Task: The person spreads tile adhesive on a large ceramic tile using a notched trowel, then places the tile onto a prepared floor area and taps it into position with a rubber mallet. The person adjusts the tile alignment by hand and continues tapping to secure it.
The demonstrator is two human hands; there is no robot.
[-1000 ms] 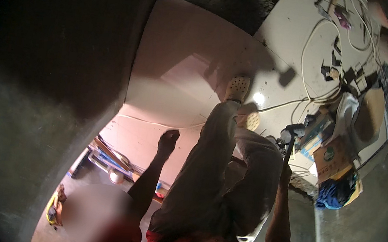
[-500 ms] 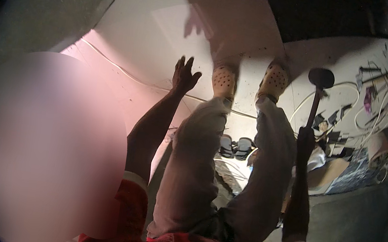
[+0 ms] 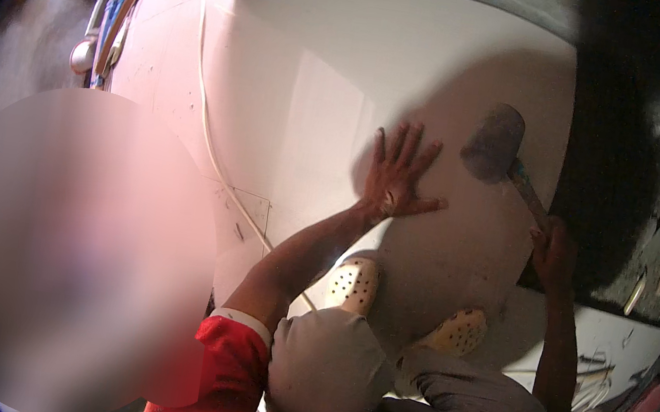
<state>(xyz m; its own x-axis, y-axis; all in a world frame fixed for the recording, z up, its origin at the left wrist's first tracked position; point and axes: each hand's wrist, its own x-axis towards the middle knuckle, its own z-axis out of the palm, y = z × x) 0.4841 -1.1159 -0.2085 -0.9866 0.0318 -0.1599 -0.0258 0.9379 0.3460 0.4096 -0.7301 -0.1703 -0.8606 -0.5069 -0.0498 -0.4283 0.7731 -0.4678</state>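
The person's left hand [image 3: 397, 175] lies flat on a large white floor tile [image 3: 345, 91], palm down, its fingers [image 3: 409, 145] spread wide apart and pressed against the smooth surface, holding nothing. The thumb points out toward the right, and the forearm runs back from the wrist down to a red sleeve with a white cuff [image 3: 235, 323] near the lower edge of the view.

The right hand [image 3: 551, 252] has its fingers closed tightly around the wooden handle of a dark-headed rubber mallet [image 3: 495, 144]. The handle slants up and to the left from the fist, so the rounded dark head hangs over the tile, just to the right of the spread left hand and apart from it. Whether the head touches the tile cannot be told; a broad shadow lies on the surface beneath both hands.

Below the hands, the person's two feet in pale yellow perforated clogs [image 3: 353, 284] rest on the floor, with knees in grey trousers [image 3: 326, 364] bent in front of the body.

A thin white cord [image 3: 206, 131] runs in a long curve across the floor from the upper left down toward the left clog. At the far upper left edge lie a few long tools or strips [image 3: 108, 27], too small to identify. Along the right side, a dark rough strip of untiled ground [image 3: 638, 205] borders the tile.
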